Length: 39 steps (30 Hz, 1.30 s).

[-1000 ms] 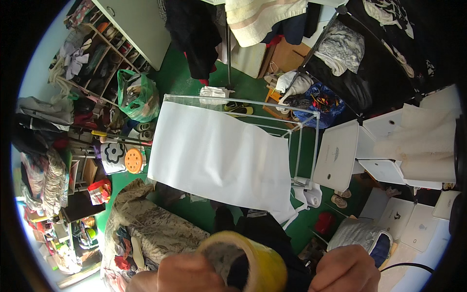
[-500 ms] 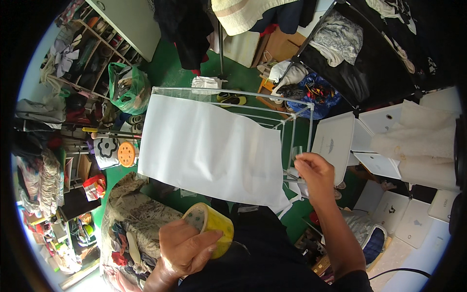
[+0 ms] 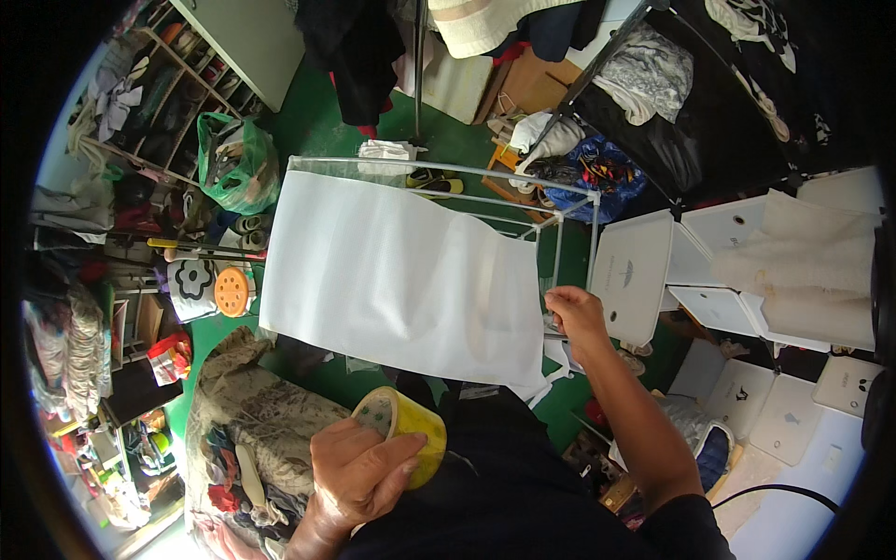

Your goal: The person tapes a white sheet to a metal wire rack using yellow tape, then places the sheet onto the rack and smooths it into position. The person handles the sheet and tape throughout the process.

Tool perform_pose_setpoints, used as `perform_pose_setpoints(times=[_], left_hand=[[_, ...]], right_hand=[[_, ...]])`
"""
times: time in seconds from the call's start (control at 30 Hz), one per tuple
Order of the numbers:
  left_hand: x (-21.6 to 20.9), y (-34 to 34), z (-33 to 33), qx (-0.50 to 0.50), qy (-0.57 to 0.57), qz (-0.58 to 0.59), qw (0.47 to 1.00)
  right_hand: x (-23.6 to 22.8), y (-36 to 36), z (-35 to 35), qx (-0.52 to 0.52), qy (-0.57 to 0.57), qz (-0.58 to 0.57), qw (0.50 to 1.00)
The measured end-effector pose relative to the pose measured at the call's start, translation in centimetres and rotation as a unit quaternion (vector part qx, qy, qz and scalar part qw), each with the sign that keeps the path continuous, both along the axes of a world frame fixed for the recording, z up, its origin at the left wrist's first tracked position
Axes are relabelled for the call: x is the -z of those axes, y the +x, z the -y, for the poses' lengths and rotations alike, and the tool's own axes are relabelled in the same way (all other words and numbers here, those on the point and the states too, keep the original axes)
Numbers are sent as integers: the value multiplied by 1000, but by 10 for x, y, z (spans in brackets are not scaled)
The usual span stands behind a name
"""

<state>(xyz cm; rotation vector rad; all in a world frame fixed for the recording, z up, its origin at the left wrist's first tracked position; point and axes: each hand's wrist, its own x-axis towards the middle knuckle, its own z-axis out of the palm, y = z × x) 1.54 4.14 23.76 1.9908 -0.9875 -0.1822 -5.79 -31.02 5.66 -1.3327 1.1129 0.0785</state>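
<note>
One thick yellow tape roll (image 3: 417, 422) with a pale, green-marked inner core (image 3: 375, 413)

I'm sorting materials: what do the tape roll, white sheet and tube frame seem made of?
Tape roll: glossy yellow film, probably plastic, on a pale, cardboard-like core. White sheet: satiny, softly rippled; paper or thin plastic, unclear. Tube frame: smooth, pale tubes with corner joints; plastic or painted metal.

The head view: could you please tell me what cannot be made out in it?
In the head view:
Part of the frame: hidden by the white sheet.
Part of the yellow tape roll: covered by the left hand.
Whatever the right hand may pinch: too small to tell.
Rest of the left forearm: cut by the lower edge.
</note>
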Motion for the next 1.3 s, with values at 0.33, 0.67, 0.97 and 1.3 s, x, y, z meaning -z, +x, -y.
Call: perform_pose_setpoints(times=[0.33,0.67,0.97,1.3], left_hand=[[7,2,-23,-9,-1,11,1000],[7,-5,-33,-19,-7,-19,1000],[11,-16,-39,-26,-9,-25,999],[13,-25,-39,-30,4,-14,999]], right_hand=[[13,-1,21,-94,-72,-39,992],[-15,37,43,-367,-58,-135,919],[-5,54,59,-435,-52,-187,880],[5,57,55,-415,0,-193,889]])
